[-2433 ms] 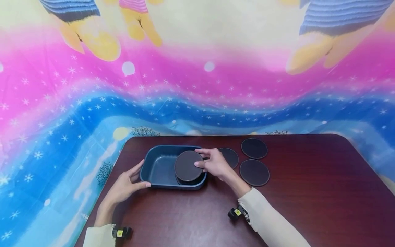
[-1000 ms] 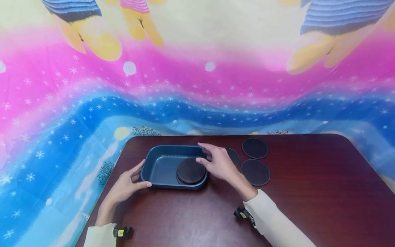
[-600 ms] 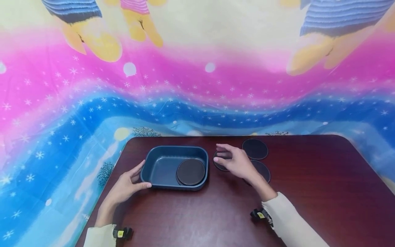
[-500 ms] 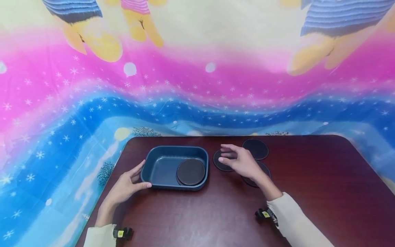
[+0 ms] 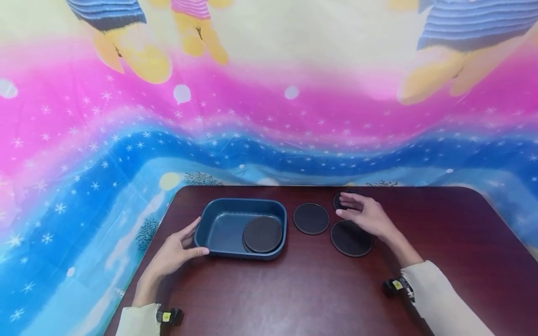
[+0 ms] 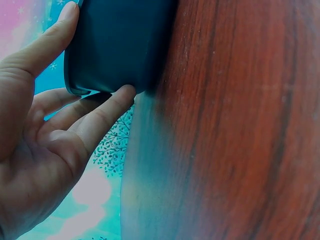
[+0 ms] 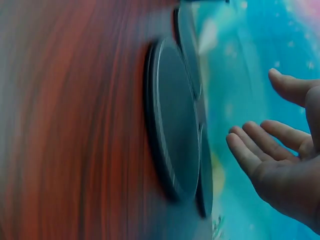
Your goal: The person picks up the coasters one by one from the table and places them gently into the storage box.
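In the head view my left hand [image 5: 174, 247] holds the left end of a dark blue rectangular container [image 5: 218, 254], thumb at the near rim and fingers at the end wall. The left wrist view shows the fingertips against the container's wall [image 6: 120, 45]. Inside the container, at its right end, lies a round dark coaster [image 5: 263, 234], apparently stacked on another. My right hand [image 5: 367, 217] hovers over the far right coaster [image 5: 338, 201], partly covering it, with nothing in its fingers. A large near coaster [image 7: 175, 120] fills the middle of the right wrist view.
Two more round coasters lie flat on the brown table [image 5: 269, 294]: one right of the container [image 5: 311, 218], another nearer me [image 5: 350, 239]. A patterned cloth [image 5: 269, 116] hangs behind the table's back edge.
My right hand lowered a coaster onto the one in the container and let go. It then moved right, past the middle coaster, to the far right one. The left hand stayed put.
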Motion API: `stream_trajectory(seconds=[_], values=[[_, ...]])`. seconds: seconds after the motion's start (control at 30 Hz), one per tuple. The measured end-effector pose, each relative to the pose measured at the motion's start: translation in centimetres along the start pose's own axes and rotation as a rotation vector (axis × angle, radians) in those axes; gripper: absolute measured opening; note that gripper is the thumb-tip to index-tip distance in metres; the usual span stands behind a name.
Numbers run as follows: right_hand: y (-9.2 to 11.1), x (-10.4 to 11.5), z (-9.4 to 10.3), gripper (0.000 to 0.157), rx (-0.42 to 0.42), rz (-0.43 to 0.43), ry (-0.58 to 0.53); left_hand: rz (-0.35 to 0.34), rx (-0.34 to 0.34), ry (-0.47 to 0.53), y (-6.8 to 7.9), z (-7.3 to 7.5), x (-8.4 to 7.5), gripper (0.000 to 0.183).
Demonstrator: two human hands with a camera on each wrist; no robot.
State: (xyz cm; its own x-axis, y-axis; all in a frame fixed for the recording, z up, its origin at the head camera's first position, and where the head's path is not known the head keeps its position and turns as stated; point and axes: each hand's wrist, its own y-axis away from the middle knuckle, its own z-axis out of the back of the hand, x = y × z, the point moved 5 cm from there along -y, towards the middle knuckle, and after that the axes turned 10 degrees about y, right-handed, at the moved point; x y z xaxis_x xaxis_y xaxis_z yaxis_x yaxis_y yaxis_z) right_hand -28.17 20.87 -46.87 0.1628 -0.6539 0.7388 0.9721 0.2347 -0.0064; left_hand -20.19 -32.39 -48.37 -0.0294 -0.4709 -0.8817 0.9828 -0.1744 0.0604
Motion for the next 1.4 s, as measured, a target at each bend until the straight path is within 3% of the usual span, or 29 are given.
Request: stream_trajectory(seconds=[0.2, 0.37, 0.7, 1.03, 1.2, 1.4], values=[[-0.8, -2.7, 2.0, 0.083, -0.035, -0.007, 0.176, -0.031, -0.001, -0.002, 0.1, -0.1, 0.0, 0.098], [-1.7, -4.4, 3.1, 0.090, -0.012, -0.011, 0.328, -0.038, 0.000, 0.002, 0.1, -0.1, 0.0, 0.098], [-3.4, -6.3, 3.7, 0.097, 0.077, 0.018, 0.376, -0.045, -0.001, 0.018, 0.0, -0.2, -0.1, 0.098], [-4.7, -6.7, 2.8, 0.096, 0.104, 0.062, 0.399, -0.056, 0.001, 0.017, 0.2, -0.1, -0.1, 0.097], [-4.7, -6.6, 2.9, 0.094, 0.056, 0.057, 0.365, -0.056, 0.000, 0.014, 0.2, -0.1, -0.1, 0.098], [-4.3, -5.7, 3.9, 0.091, -0.114, -0.005, 0.367, -0.050, -0.002, 0.022, 0.0, 0.0, -0.1, 0.098]])
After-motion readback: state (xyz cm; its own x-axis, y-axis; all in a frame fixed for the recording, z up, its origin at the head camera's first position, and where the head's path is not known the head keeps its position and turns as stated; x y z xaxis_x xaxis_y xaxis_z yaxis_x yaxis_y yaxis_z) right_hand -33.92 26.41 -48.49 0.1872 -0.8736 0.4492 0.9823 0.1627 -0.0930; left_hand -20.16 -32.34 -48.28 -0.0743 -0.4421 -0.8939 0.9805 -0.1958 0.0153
